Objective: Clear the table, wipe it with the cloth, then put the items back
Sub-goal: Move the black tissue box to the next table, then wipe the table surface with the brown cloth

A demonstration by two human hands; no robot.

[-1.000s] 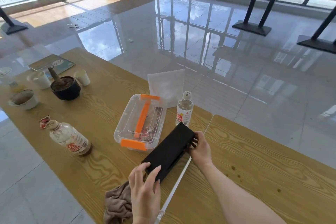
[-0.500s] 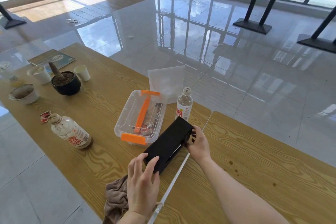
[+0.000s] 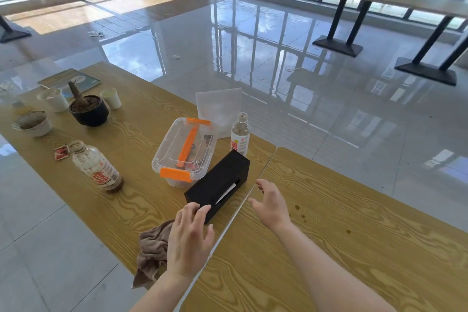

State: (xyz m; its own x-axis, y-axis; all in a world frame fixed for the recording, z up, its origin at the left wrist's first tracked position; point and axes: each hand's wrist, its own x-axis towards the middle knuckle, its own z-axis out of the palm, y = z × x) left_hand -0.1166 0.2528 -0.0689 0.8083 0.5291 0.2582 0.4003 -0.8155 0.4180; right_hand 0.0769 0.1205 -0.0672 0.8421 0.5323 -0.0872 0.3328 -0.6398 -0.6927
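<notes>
A black tissue box (image 3: pixel 217 182) lies on the left wooden table (image 3: pixel 136 200), just left of the seam between two tables. My left hand (image 3: pixel 190 238) hovers over the box's near end, fingers spread, fingertips touching or nearly touching it. My right hand (image 3: pixel 272 204) is off the box, open above the right table (image 3: pixel 354 235). A brown cloth (image 3: pixel 152 251) lies crumpled at the near table edge beside my left wrist. Behind the box stand a clear container with orange latches (image 3: pixel 186 149) and a small water bottle (image 3: pixel 240 134).
Further left are a tilted bottle (image 3: pixel 97 167), a red wrapper (image 3: pixel 61 152), a black plant pot (image 3: pixel 88 109), paper cups (image 3: pixel 111 97), a white bowl (image 3: pixel 33 123) and a book (image 3: pixel 68 80). A white pouch (image 3: pixel 219 107) stands at the far edge. Tiled floor surrounds the tables.
Both hands held the black box and set it down on the table. My right hand has let go and pulled back; my left hand has opened over the box's near end.
</notes>
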